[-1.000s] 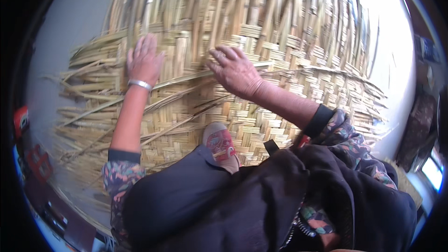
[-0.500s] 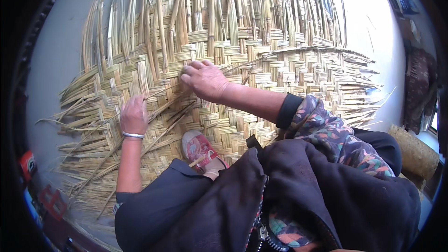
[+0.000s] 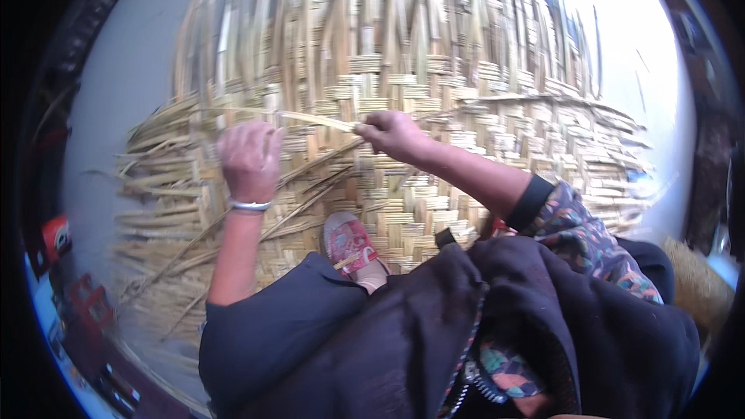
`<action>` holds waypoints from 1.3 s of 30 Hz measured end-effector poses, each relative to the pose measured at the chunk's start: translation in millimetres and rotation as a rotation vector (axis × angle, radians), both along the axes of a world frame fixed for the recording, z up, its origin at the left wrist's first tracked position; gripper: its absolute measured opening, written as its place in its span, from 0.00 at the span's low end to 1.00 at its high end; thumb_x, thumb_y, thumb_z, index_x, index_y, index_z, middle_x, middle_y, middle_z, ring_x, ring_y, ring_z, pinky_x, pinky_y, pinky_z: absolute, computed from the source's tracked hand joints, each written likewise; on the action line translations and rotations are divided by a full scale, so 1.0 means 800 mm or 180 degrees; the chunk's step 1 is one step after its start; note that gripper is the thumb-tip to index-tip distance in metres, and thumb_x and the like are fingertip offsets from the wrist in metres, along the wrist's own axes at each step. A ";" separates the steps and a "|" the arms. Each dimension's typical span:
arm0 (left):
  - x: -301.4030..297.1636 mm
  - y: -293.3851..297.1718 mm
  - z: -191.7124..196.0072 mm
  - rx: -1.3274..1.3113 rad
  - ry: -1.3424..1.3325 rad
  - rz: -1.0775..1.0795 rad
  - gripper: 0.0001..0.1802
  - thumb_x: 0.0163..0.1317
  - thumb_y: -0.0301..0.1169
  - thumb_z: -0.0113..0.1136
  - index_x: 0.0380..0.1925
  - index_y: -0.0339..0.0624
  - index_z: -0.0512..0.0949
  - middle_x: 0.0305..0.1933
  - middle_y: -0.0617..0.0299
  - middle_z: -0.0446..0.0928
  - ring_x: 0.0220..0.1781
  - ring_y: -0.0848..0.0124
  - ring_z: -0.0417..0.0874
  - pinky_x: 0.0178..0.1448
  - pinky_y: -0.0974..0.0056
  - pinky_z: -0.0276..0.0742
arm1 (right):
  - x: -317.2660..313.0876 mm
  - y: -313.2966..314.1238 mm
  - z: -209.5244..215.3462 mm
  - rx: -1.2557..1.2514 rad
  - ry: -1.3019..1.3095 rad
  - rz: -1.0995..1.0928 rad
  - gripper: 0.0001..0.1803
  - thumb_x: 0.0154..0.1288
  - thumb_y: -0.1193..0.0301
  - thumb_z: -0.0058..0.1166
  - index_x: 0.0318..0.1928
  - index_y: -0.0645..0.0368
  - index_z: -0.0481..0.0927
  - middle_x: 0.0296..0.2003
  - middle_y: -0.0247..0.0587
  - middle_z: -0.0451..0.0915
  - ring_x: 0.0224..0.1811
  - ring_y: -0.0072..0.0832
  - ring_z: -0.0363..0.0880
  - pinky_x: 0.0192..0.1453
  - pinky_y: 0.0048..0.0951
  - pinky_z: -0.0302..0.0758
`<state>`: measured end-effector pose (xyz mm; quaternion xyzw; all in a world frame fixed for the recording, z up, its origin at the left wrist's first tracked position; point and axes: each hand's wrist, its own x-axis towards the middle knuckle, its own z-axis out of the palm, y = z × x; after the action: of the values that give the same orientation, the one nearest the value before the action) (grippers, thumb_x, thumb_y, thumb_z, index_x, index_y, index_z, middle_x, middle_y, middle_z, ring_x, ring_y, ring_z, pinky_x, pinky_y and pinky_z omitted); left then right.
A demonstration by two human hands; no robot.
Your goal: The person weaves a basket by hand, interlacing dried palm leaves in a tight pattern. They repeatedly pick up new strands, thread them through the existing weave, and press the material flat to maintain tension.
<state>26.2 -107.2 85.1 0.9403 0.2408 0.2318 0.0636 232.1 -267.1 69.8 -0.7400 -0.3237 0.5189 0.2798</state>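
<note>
A large mat (image 3: 403, 209) of flat split stalks lies in front of me, partly woven, with loose ends around its edges. My right hand (image 3: 394, 136) is closed, pinching one end of a pale strip (image 3: 314, 119) above the weave. From there the strip stretches left, passing just beyond my left hand (image 3: 250, 157). That hand's fingers are curled and blurred over the mat's left part; what they hold is hidden. Between my hands and my foot, loose stalks (image 3: 310, 163) lie slantwise across the weave.
My foot in a red patterned shoe (image 3: 353, 244) rests on the mat. Long upright stalks (image 3: 388, 8) fan out at the far side. A tan cylindrical object (image 3: 698, 279) stands at right. Red items (image 3: 56, 237) lie at the far left on the grey floor (image 3: 101, 124).
My right hand has lifted off the weave and now draws a pale strip above it. My left hand has moved farther from me. The whole view has shifted slightly.
</note>
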 end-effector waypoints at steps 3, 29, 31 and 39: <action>-0.013 -0.009 -0.021 -0.3523 0.0329 0.1349 0.20 0.64 0.45 0.55 0.43 0.38 0.76 0.28 0.64 0.79 0.30 0.75 0.81 0.34 0.69 0.76 | -0.020 0.001 0.001 0.0135 0.0340 0.0197 0.18 0.66 0.57 0.49 0.33 0.62 0.79 0.21 0.36 0.78 0.22 0.22 0.75 0.30 0.29 0.72; 0.135 0.089 0.106 0.0426 0.1864 -0.0390 0.23 0.62 0.27 0.50 0.59 0.55 0.68 0.42 0.63 0.79 0.44 0.70 0.80 0.49 0.61 0.74 | 0.112 0.034 0.100 0.1035 -0.3635 0.1235 0.14 0.72 0.61 0.38 0.43 0.55 0.74 0.18 0.30 0.70 0.13 0.17 0.62 0.13 0.21 0.63; 0.138 0.098 0.073 0.1182 0.0857 -0.0248 0.28 0.59 0.31 0.55 0.62 0.56 0.64 0.54 0.61 0.72 0.56 0.68 0.72 0.58 0.59 0.68 | 0.117 0.023 0.064 0.0680 -0.3222 0.1300 0.14 0.73 0.60 0.37 0.38 0.55 0.73 0.18 0.31 0.70 0.12 0.17 0.62 0.13 0.22 0.63; 0.173 0.092 -0.027 -0.1829 -0.0254 0.0431 0.41 0.55 0.35 0.64 0.65 0.37 0.55 0.63 0.42 0.62 0.61 0.49 0.68 0.65 0.56 0.64 | 0.133 0.018 0.017 0.0523 -0.0248 -0.1180 0.13 0.72 0.65 0.41 0.47 0.61 0.74 0.26 0.37 0.77 0.25 0.21 0.78 0.30 0.24 0.76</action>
<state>164.7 -33.4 63.5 0.8558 0.3561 0.1946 0.3209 338.4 -252.3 83.2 -0.7811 -0.2337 0.4014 0.4172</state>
